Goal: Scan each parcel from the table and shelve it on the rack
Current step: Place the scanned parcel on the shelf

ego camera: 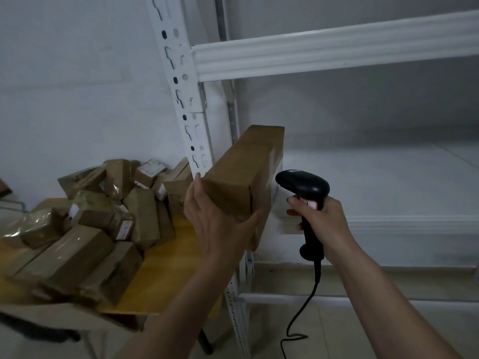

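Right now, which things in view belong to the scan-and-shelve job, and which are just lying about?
Job:
- long box held in left hand
- scanner in right hand
- parcel pile on table
- rack

Lying about:
- dark strap at lower left
- brown thing at left edge, too cropped to identify

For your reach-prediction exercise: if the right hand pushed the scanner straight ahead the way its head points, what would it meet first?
Probably the long parcel held in the left hand; the scanner in the right hand faces its side, though depth is unclear.
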`<state>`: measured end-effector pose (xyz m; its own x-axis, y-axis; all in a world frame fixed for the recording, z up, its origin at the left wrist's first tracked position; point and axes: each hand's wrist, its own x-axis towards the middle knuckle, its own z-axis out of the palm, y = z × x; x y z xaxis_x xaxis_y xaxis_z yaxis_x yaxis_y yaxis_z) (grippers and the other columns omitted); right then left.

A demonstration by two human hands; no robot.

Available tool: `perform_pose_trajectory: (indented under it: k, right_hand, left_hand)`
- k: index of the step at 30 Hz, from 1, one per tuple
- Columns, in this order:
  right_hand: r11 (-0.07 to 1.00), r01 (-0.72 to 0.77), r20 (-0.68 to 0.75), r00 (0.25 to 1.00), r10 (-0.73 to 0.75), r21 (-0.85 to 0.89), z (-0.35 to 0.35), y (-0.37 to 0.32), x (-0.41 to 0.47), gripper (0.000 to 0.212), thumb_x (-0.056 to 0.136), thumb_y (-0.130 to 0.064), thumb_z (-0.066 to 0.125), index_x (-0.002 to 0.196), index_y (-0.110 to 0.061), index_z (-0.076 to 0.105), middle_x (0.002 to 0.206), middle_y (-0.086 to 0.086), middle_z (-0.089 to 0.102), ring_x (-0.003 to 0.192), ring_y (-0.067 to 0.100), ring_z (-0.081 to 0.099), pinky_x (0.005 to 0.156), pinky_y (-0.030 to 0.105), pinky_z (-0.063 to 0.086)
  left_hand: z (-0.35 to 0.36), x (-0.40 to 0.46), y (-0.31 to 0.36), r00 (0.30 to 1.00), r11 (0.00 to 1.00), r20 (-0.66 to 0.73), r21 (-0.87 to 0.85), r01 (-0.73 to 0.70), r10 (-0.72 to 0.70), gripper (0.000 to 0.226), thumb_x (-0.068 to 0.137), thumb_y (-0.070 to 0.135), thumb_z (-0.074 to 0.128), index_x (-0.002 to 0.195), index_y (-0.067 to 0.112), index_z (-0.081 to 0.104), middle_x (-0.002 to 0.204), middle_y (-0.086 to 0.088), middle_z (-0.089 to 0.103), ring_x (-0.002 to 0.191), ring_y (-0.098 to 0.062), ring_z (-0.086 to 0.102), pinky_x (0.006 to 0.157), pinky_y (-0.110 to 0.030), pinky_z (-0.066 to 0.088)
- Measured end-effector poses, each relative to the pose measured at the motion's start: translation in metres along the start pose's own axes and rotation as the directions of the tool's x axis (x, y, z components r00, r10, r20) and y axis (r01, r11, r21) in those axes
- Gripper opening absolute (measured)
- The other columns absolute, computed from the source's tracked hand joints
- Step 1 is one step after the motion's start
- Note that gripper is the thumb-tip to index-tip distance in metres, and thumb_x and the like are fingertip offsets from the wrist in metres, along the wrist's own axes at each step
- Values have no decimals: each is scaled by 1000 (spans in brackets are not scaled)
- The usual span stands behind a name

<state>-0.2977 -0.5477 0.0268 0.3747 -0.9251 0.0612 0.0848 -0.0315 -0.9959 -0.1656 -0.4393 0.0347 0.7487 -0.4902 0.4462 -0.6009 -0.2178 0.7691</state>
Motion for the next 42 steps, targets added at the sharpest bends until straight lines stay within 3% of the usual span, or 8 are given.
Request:
perform_pose_trajectory:
  k: [5, 9, 25, 27, 30, 34, 38, 42]
  right_hand:
    - [999, -25, 14, 1000, 24, 22, 3, 3, -3, 12, 85, -14, 71, 93, -21, 65, 86, 4, 71, 84, 17, 71, 58, 26, 54]
    - [999, -38, -33, 999, 38, 8, -3, 3, -2, 19, 86, -14, 70, 105, -15, 65, 92, 7, 71, 86, 15, 70, 58, 25, 54]
    - [998, -55, 1, 998, 55, -44, -8, 6, -3, 17, 86, -15, 69, 103, -10, 67, 86, 8, 73, 74, 14, 70, 55, 22, 52]
    - [997, -48, 38, 998, 50, -52, -4, 5, -8, 12, 87, -14, 68, 97, -9, 68, 81, 6, 73, 67, 12, 68, 55, 22, 52]
    - [995, -59, 112, 991, 67, -75, 6, 5, -19, 8, 86, -15, 68, 93, -10, 68, 74, 5, 73, 59, 11, 64, 55, 21, 51]
    - [988, -94, 252, 960, 123, -125, 39, 10, -32, 9, 84, -14, 70, 85, -5, 70, 62, 4, 69, 53, 11, 61, 53, 19, 51]
    - [976, -93, 376, 913, 162, -195, 88, 22, -38, 10, 82, -14, 73, 78, -5, 70, 60, 5, 68, 54, 16, 61, 60, 29, 53]
    - [968, -145, 450, 865, 223, -203, 142, 39, -41, 9, 83, -13, 73, 85, -6, 70, 64, 4, 68, 57, 17, 60, 62, 34, 51]
  left_hand:
    - [19, 6, -15, 986, 964, -7, -215, 160, -165, 128, 51, 30, 95, 152, 23, 16, 149, 0, 30, 140, -20, 29, 115, -47, 33]
    - [38, 13, -1, 974, 960, -68, -198, 197, -214, 120, 56, 28, 93, 150, 17, 18, 148, -6, 27, 138, -22, 25, 108, -29, 26]
    - [63, 34, 3, 956, 951, -107, -183, 249, -272, 105, 61, 30, 90, 144, 18, 26, 144, -5, 27, 134, -21, 24, 112, -38, 31]
    - [53, 28, -5, 960, 946, -96, -224, 235, -261, 93, 67, 28, 87, 142, 17, 32, 141, -2, 31, 131, -17, 28, 109, -30, 31]
    - [31, 13, -34, 980, 956, -78, -244, 159, -183, 39, 83, 17, 74, 117, 20, 55, 121, 1, 50, 108, -11, 50, 94, -19, 46]
    - [1, 10, -92, 916, 969, 319, 46, 241, -243, 15, 89, 20, 68, 104, 18, 63, 92, 7, 63, 77, -2, 58, 55, -10, 46]
    - [-37, 14, -134, 714, 893, 554, 380, 241, -428, 35, 89, 38, 68, 118, 19, 61, 98, 9, 59, 87, -9, 57, 64, -19, 41]
    - [-79, 28, -172, 688, 835, 496, 450, 318, -529, 40, 89, 42, 66, 122, 21, 59, 105, 7, 59, 90, -11, 55, 71, -22, 42]
